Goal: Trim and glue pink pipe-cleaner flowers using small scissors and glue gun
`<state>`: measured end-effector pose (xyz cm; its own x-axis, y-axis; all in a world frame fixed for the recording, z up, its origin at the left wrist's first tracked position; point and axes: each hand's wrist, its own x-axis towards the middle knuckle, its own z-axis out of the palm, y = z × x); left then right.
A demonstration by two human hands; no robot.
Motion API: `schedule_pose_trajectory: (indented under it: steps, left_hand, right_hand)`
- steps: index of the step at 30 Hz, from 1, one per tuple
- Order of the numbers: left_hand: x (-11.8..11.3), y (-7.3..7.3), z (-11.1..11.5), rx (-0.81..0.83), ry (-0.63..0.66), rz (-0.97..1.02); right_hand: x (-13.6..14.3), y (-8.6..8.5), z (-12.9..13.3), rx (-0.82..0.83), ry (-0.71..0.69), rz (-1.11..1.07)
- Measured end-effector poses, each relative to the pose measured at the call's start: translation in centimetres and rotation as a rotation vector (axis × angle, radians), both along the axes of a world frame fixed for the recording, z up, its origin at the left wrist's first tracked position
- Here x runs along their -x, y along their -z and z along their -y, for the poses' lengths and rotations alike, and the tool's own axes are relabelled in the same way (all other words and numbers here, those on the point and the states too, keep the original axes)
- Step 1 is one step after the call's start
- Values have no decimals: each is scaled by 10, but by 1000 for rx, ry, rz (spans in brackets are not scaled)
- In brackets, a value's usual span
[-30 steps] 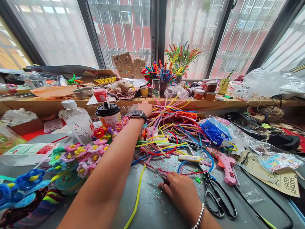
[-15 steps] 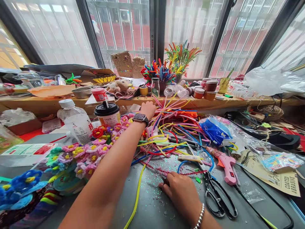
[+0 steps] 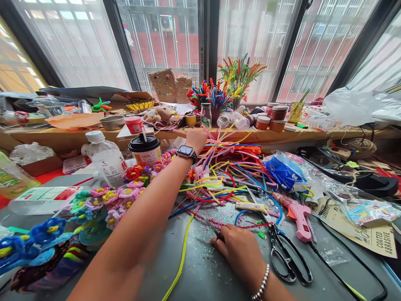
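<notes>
My left hand [image 3: 197, 140] is stretched forward at the heap of pipe cleaners [image 3: 232, 152], wearing a smartwatch at the wrist. Its fingers are turned away from view, so a hold on any stem cannot be made out. Lower on the grey table, my right hand [image 3: 241, 253] is closed around small scissors [image 3: 216, 232], their thin blades pointing up and left. A red tinsel stem [image 3: 250, 227] runs behind those fingertips. To the left of the right hand lies a yellow pipe cleaner [image 3: 182, 255]. Glitter and scraps surround the blades.
Large black-handled scissors [image 3: 286, 259] and a pink glue gun [image 3: 297, 217] lie on the right. Pipe-cleaner flowers [image 3: 117, 200], a plastic bottle [image 3: 105, 161] and a lidded cup [image 3: 145, 150] crowd the left. Paint jars [image 3: 278, 113] stand on the wooden ledge.
My left hand bends further down at the wrist over the heap, its fingers less visible than before. The view has shifted slightly; my right hand stays in place with the small scissors.
</notes>
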<state>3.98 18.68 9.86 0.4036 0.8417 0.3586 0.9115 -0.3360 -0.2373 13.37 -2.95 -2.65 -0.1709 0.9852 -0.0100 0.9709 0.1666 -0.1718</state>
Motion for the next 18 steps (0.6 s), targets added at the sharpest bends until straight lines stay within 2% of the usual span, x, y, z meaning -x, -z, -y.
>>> schedule_pose_trajectory:
  steps: [6,10,14,18]
  left_hand:
    - [6,-45,25,-134,-2,64]
    - [20,-66,45,-146,-69,113]
    - [30,-73,58,-134,-87,135]
    - [30,-67,62,-149,-95,139]
  right_hand:
    - [-4,1,0,-30,17,-9]
    - [-6,0,-1,-50,21,-42]
    - [-8,0,0,-70,23,-58]
    - [-9,1,0,-88,18,-48]
